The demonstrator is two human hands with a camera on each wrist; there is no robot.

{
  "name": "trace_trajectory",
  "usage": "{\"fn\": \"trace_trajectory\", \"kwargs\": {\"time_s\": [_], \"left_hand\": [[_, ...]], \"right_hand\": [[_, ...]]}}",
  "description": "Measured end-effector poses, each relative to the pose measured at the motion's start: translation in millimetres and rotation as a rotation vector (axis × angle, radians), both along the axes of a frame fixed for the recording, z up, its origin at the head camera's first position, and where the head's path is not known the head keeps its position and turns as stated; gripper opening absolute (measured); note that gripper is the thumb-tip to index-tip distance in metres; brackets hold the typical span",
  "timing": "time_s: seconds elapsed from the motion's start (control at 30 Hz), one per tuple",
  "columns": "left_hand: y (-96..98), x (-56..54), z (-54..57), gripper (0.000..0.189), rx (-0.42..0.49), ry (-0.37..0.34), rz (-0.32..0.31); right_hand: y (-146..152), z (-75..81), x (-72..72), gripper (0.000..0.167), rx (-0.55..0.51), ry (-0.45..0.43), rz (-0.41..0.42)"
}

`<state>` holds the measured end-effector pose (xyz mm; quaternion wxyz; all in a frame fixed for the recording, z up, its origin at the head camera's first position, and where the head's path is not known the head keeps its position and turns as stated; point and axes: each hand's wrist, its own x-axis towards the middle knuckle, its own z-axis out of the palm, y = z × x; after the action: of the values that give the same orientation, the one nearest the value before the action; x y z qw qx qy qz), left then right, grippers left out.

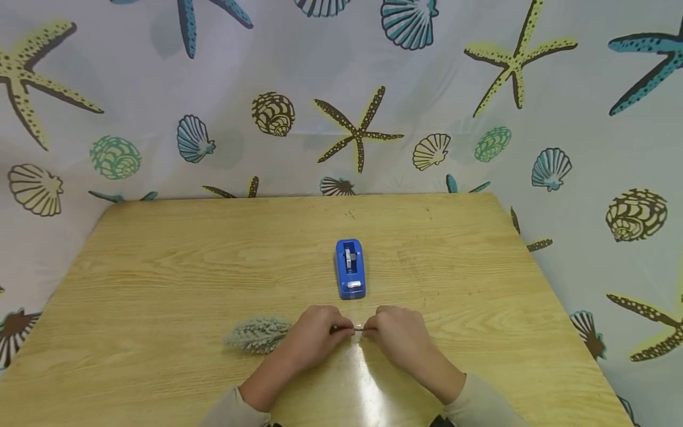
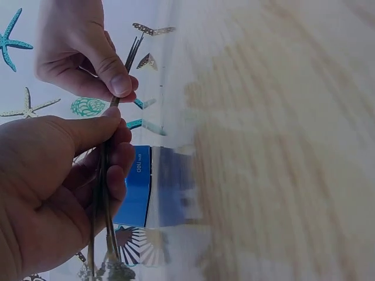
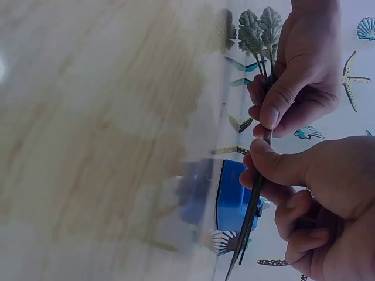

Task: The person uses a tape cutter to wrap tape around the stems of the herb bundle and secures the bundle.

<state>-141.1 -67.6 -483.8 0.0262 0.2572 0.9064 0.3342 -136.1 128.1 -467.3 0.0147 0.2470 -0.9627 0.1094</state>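
hands (image 3: 334, 202) close together on stems (image 3: 252, 206)

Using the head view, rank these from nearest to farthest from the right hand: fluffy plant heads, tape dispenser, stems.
Measured from the right hand:
1. Stems: pinched in its fingers.
2. Tape dispenser: on the table, ahead and slightly left.
3. Fluffy plant heads: farthest, well over to the left.
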Motion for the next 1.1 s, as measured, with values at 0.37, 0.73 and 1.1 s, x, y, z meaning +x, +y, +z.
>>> {"fn": "trace_trajectory", "kwargs": {"time_s": [0.37, 0.73, 1.1], "left_hand": [[-2.2, -3.8, 4.5, 0.012, -0.033, -0.126, -0.016], [0.9, -6.1, 6.8, 0.006, -0.083, -0.068, 0.018], [1.5, -8.0, 3.5, 0.006, -0.07, 0.016, 0.063]], "right_hand": [[0.9, -1.0, -8.3, 0.003, -0.046, -0.006, 0.025], [-1.3, 0.5, -15.5, 0.009, -0.065, -0.025, 0.03], [-2.5, -0.9, -19.0, 0.02, -0.101, -0.041, 0.037]]}}
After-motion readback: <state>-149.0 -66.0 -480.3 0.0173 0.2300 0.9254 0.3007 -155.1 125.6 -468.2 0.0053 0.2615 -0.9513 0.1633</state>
